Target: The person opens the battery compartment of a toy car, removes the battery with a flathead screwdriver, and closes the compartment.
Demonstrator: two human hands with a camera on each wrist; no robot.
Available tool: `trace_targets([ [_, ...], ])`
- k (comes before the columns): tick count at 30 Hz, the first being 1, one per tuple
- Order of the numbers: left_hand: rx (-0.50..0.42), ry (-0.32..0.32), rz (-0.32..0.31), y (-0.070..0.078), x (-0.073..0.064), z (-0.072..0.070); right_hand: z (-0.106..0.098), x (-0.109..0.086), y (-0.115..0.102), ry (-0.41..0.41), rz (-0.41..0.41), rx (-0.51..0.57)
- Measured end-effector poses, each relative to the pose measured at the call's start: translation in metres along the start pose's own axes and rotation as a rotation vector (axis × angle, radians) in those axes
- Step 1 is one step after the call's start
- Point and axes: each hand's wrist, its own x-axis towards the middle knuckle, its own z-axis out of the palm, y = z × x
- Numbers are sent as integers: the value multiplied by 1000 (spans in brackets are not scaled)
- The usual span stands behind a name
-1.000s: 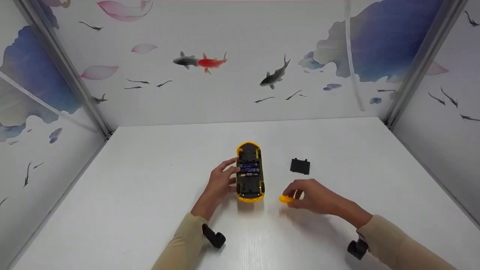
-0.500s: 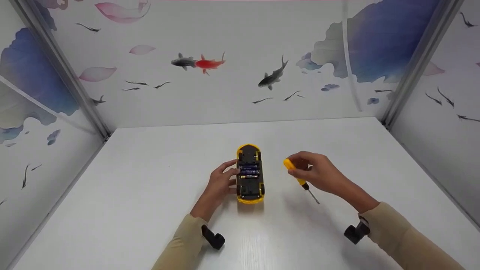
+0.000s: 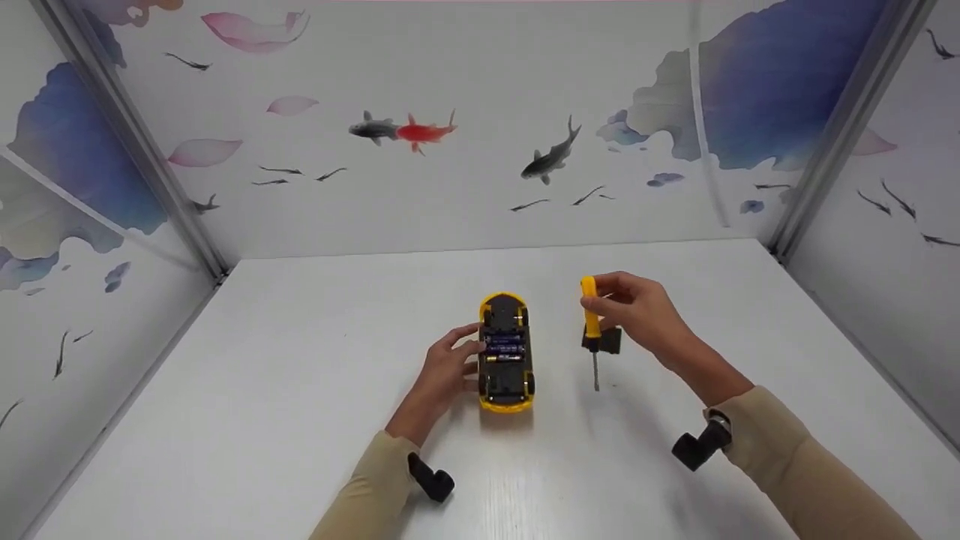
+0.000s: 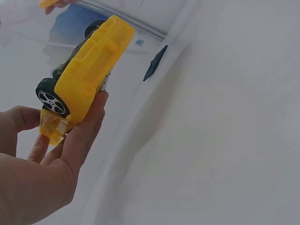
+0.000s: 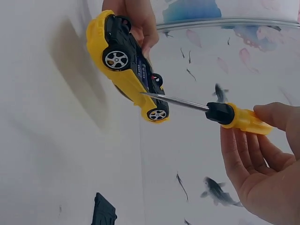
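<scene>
Wheels up, a yellow toy car [image 3: 505,386] with a black underside is gripped by my left hand [image 3: 441,369], thumb on one side and fingers on the other. Its battery bay is uncovered, with several purple batteries [image 3: 505,347] lying crosswise in it. To the right of the car, my right hand [image 3: 643,309] pinches a screwdriver [image 3: 591,307] by its yellow handle. The metal shaft [image 5: 180,102] points down toward the near side in the head view; in the right wrist view its tip overlaps the car. A black battery cover [image 3: 613,341] lies on the table, partly hidden behind the screwdriver.
The white tabletop [image 3: 315,390] is bounded by a back panel [image 3: 480,210] and side panels printed with fish and petals. Metal posts [image 3: 814,142] stand at the back corners. Each wrist wears a black camera mount [image 3: 701,444].
My right hand has risen toward the back of the table with the screwdriver, whose shaft has swung into sight and round to point nearward. My left hand and the car have hardly moved.
</scene>
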Motion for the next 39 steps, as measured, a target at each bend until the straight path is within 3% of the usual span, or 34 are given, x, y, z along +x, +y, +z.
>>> trace_targets([
  [7,-7,7,-2,3,-2,3,2,9,3,28,47,199],
  [20,23,24,-20,2,0,3,18,17,4,148,37,421],
  [32,41,28,-23,-2,-1,3,35,24,13,248,102,454],
  [39,22,11,-26,-4,-2,4,43,24,19,268,69,407],
])
